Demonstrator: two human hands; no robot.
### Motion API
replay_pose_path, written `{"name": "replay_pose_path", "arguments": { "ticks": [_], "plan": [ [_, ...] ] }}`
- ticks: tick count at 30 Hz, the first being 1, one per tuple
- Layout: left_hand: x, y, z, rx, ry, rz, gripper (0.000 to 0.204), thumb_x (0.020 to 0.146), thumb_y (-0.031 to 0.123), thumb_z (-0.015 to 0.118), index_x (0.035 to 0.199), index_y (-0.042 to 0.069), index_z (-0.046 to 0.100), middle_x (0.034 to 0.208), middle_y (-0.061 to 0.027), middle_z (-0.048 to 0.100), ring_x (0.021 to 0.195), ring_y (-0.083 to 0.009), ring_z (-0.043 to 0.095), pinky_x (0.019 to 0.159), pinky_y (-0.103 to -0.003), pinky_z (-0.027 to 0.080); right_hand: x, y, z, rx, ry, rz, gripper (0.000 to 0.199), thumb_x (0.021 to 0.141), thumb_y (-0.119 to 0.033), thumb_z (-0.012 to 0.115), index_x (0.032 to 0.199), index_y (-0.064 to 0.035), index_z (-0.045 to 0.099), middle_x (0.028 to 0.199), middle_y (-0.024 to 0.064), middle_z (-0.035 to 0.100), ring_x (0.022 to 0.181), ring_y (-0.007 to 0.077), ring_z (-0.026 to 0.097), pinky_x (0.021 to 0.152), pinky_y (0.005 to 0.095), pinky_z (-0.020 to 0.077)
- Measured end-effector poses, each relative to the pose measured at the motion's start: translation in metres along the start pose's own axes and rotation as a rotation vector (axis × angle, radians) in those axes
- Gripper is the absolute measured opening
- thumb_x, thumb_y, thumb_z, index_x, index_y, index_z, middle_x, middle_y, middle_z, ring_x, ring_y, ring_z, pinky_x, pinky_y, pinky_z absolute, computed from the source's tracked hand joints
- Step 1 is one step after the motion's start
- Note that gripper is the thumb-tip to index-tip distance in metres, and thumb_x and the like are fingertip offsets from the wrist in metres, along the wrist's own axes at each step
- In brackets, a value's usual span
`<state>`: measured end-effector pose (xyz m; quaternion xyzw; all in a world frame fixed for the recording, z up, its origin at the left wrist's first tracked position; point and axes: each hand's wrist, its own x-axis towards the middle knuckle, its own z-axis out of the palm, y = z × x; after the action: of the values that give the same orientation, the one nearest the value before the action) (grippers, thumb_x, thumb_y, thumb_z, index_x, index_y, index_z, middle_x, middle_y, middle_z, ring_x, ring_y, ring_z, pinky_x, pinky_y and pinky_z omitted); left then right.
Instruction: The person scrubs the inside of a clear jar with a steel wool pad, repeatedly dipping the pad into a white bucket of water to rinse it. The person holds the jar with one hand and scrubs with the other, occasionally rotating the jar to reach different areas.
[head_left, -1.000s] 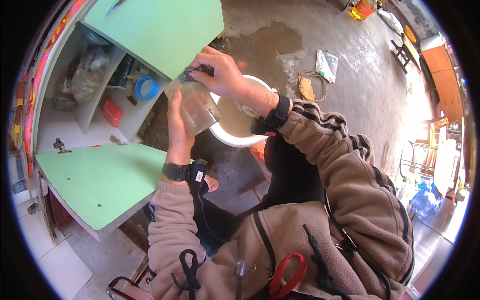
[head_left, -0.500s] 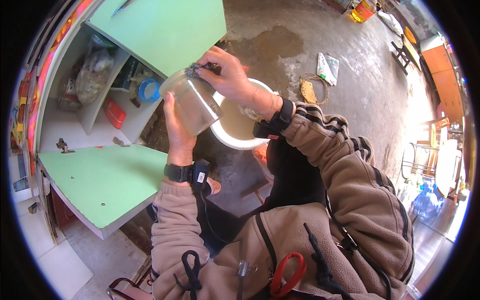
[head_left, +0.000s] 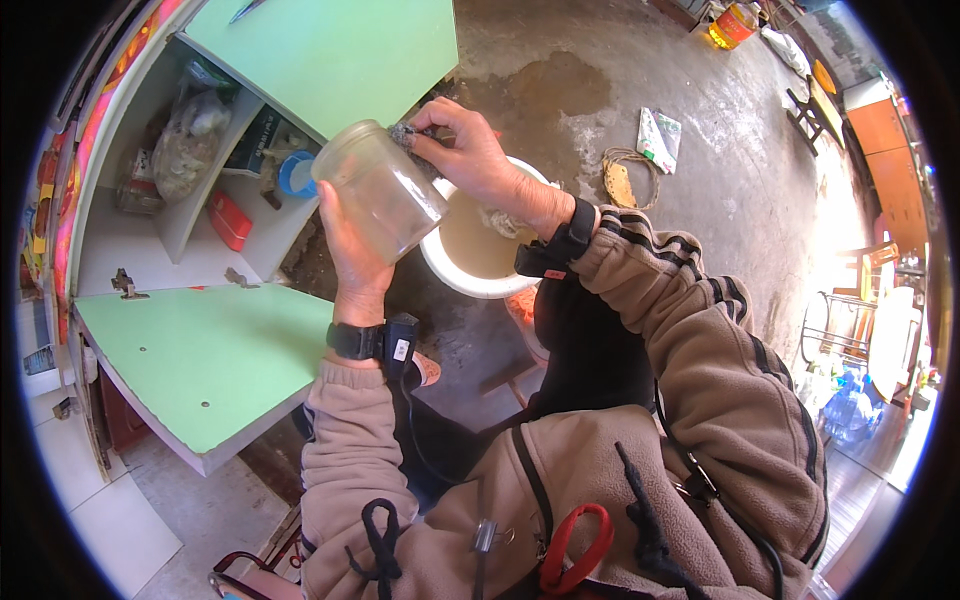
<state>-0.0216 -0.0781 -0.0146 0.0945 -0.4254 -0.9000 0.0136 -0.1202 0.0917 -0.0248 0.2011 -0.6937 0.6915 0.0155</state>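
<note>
My left hand (head_left: 352,255) grips a clear glass jar (head_left: 378,187) from below, tilted with its mouth up and to the left. At the jar's upper side my right hand (head_left: 472,160) pinches a small dark scrubbing pad (head_left: 404,133) against the glass. Both hands are above a white basin (head_left: 455,275) holding murky water. I wear a brown jacket and a black wrist strap on each arm.
An open cupboard with two green doors (head_left: 190,350) stands at the left, its shelves holding bags, a red box (head_left: 230,220) and a blue lid (head_left: 296,172). On the wet concrete floor lie a coil of rope (head_left: 620,178), a packet (head_left: 658,138) and a bottle (head_left: 730,25).
The jar has tipped and shifted left and up in my left hand. My right hand with the pad has moved along the jar's upper side toward the rim.
</note>
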Motion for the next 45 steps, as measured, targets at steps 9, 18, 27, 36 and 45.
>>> {"name": "replay_pose_path", "arguments": {
  "ticks": [9, 18, 27, 36, 45],
  "plan": [
    [0.007, -0.004, -0.007, 0.069, 0.074, -0.113, 0.070, 0.116, 0.065, 0.045, 0.154, 0.007, 0.058, 0.144, -0.0095, 0.068, 0.136, -0.0250, 0.064, 0.117, -0.046, 0.051, 0.003, -0.006, 0.000, -0.139, 0.008, -0.106, 0.018, 0.094, -0.013, 0.085, 0.105, -0.0038, 0.074, 0.106, 0.0124, 0.069, 0.092, 0.0281, 0.072, 0.083, 0.0396, 0.0597],
    [0.006, -0.004, -0.007, 0.149, 0.082, -0.131, 0.065, 0.117, 0.056, 0.050, 0.154, 0.003, 0.056, 0.140, -0.0105, 0.069, 0.131, -0.0243, 0.066, 0.111, -0.043, 0.054, -0.003, -0.021, 0.001, -0.293, -0.049, -0.411, 0.018, 0.087, -0.008, 0.084, 0.102, -0.0073, 0.074, 0.103, 0.0124, 0.067, 0.094, 0.0361, 0.071, 0.082, 0.0447, 0.0597],
    [0.017, -0.015, -0.013, 0.382, 0.083, 0.064, 0.055, 0.113, 0.041, 0.063, 0.153, 0.004, 0.056, 0.141, -0.0094, 0.067, 0.127, -0.0208, 0.066, 0.108, -0.040, 0.055, 0.007, -0.012, -0.001, -0.356, 0.025, -0.509, 0.015, 0.086, -0.005, 0.082, 0.098, -0.0075, 0.074, 0.100, 0.0121, 0.068, 0.096, 0.0381, 0.070, 0.082, 0.0461, 0.0602],
    [0.017, -0.021, -0.019, 0.473, 0.094, 0.067, 0.059, 0.110, 0.039, 0.070, 0.154, 0.003, 0.055, 0.139, -0.0104, 0.068, 0.123, -0.0215, 0.068, 0.105, -0.038, 0.055, 0.005, -0.011, 0.011, -0.435, 0.016, -0.544, 0.015, 0.085, -0.008, 0.083, 0.097, -0.0080, 0.073, 0.101, 0.0100, 0.067, 0.099, 0.0361, 0.070, 0.082, 0.0468, 0.0603],
    [0.015, -0.014, -0.018, 0.218, 0.148, -0.036, 0.058, 0.111, 0.048, 0.064, 0.149, 0.005, 0.060, 0.137, -0.0108, 0.069, 0.125, -0.0231, 0.068, 0.107, -0.041, 0.055, 0.001, -0.007, 0.007, -0.256, -0.050, -0.270, 0.016, 0.088, -0.009, 0.085, 0.100, -0.0086, 0.074, 0.102, 0.0110, 0.067, 0.095, 0.0357, 0.070, 0.081, 0.0452, 0.0583]
  ]
}}
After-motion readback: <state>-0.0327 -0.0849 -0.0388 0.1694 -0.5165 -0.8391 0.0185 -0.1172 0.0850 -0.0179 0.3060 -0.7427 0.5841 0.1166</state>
